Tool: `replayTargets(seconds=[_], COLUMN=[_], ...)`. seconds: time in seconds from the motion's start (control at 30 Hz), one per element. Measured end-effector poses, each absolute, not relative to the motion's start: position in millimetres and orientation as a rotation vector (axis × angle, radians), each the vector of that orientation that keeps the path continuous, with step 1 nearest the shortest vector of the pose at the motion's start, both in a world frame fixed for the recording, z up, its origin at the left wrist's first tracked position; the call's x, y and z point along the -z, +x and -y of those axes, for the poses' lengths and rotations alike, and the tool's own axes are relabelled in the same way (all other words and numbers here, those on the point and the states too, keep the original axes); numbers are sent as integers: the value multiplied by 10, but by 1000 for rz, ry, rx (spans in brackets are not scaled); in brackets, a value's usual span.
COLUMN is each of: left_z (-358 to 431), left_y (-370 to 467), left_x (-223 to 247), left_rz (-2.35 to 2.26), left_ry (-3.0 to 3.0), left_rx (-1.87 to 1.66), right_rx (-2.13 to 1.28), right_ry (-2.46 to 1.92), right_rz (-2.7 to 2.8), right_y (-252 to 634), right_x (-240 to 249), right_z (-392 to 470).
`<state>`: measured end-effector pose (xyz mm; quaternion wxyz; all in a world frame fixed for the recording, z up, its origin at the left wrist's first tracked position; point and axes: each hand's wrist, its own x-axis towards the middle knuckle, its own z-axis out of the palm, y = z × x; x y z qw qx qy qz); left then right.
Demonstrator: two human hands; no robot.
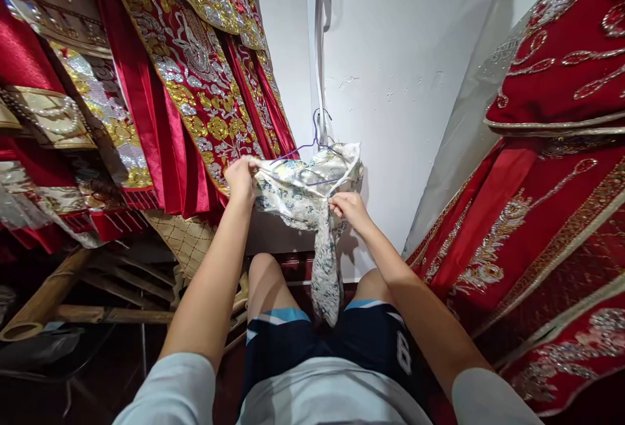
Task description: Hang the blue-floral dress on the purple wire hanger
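Observation:
A pale floral garment (293,200) hangs in front of me on a thin purple wire hanger (316,131). One long piece of its printed cloth dangles down between my knees. My left hand (240,179) is closed on the garment's left upper edge and holds it out to the side. At the garment's right front, my right hand (349,209) pinches the cloth near the top of the hanging piece. The hanger's lower bar shows across the garment's opening.
Red embroidered costumes with gold and silver sequins (195,80) hang close on the left. More red beaded garments (517,217) hang on the right. A white wall (390,34) stands ahead, with a pale strap (319,41) running down it. Bamboo furniture (112,314) is at lower left.

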<state>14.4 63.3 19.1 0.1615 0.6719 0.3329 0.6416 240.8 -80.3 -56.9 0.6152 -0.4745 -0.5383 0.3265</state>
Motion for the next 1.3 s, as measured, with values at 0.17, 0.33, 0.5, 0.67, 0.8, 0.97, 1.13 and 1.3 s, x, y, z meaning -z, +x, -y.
replayTargets(seconds=[0.17, 0.33, 0.5, 0.67, 0.8, 0.97, 1.13, 1.3], left_z=[-355, 197, 534, 746, 1120, 1498, 1544, 1344], left_y=[182, 515, 559, 495, 742, 1045, 965, 865], left_x=[676, 1461, 1606, 1209, 955, 936, 888, 932], left_rz=[-1048, -935, -744, -444, -318, -330, -468, -480], left_ry=[1158, 725, 561, 559, 828, 1483, 1887, 1852], left_rx=[-1694, -1580, -1560, -1465, -1340, -1008, -985, -1166], right_rx=[-965, -942, -943, -1122, -984, -931, -1338, -1459], right_ry=[-941, -909, -837, -1106, -1302, -1080, -958, -1040], right_rz=[1042, 896, 812, 1098, 1053, 855, 778, 982], right_y=[2129, 1989, 2035, 2241, 2345, 2354, 2346, 2318], right_x=[789, 1006, 1199, 1224, 1218, 1229, 1149, 1016], right_z=[1026, 1171, 1418, 1583, 1547, 1511, 1653, 1864])
